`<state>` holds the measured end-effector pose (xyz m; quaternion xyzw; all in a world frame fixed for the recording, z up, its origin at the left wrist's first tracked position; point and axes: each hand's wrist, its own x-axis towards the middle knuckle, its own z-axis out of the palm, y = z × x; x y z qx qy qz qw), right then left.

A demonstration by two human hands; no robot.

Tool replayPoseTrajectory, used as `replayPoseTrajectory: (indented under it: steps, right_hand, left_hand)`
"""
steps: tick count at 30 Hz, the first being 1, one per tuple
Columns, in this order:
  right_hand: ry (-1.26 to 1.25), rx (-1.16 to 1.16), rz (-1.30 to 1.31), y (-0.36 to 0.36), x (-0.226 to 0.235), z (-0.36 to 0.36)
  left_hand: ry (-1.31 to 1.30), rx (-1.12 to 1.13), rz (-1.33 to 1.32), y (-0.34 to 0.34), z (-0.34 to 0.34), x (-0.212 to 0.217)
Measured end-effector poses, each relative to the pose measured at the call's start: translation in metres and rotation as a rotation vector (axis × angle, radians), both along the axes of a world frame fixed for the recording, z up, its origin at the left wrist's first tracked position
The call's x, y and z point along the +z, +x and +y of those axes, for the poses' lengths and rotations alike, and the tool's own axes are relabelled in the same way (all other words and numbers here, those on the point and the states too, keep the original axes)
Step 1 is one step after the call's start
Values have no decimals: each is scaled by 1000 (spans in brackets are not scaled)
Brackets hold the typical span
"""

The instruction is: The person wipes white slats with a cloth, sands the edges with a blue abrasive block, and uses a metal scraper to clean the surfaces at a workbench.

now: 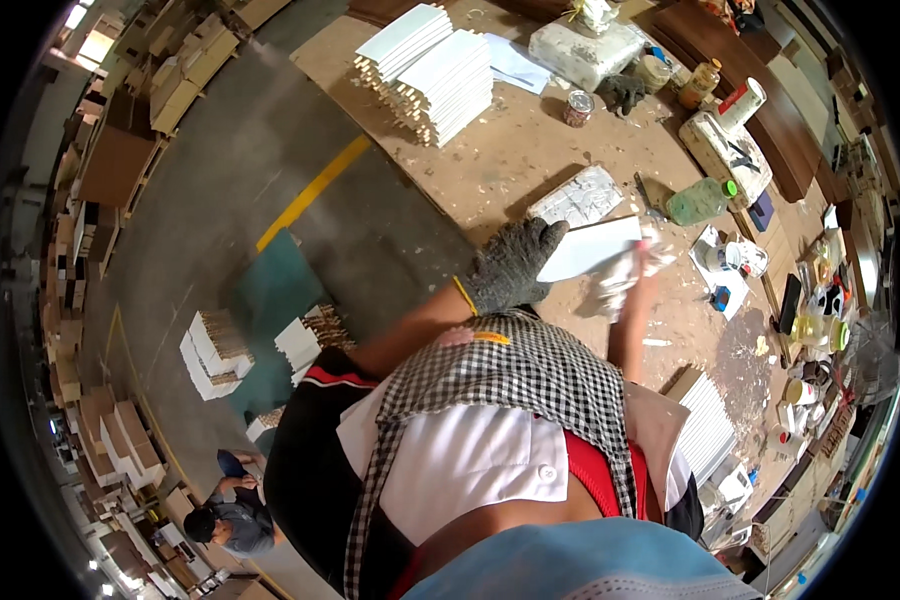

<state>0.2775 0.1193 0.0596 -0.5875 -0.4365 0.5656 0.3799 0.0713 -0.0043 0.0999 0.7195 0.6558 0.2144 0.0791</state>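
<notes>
My left hand (515,268), in a dark grey knit glove, grips the left end of a flat white panel (592,248) above the worktable. Over the panel's right end is my right hand (644,284), closed on a crumpled white cloth (613,292). Motion blurs this hand and the cloth, so the separate fingers do not show. Just beyond the panel lies a block with a whitish, wrinkled surface (580,196).
White panels are stacked at the table's far left (460,85) and near right (705,425). A green-capped bottle (700,202), a small can (578,108) and a paint-stained box (725,155) stand beyond. On the floor at left are more stacks (215,355); a person (235,515) sits behind.
</notes>
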Motion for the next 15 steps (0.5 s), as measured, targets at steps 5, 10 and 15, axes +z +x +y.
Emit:
replayPoseTrajectory:
  steps: [5,10,15]
  right_hand:
    - [314,-394,471,97,11,59]
    - [359,-245,-99,132,-49,32]
    - [33,-201,-114,58,9,-28]
  left_hand:
    - [-48,170,-2,-78,18,-2]
    - [208,537,109,-191,98,51]
    - [-1,816,379,-274,126,42]
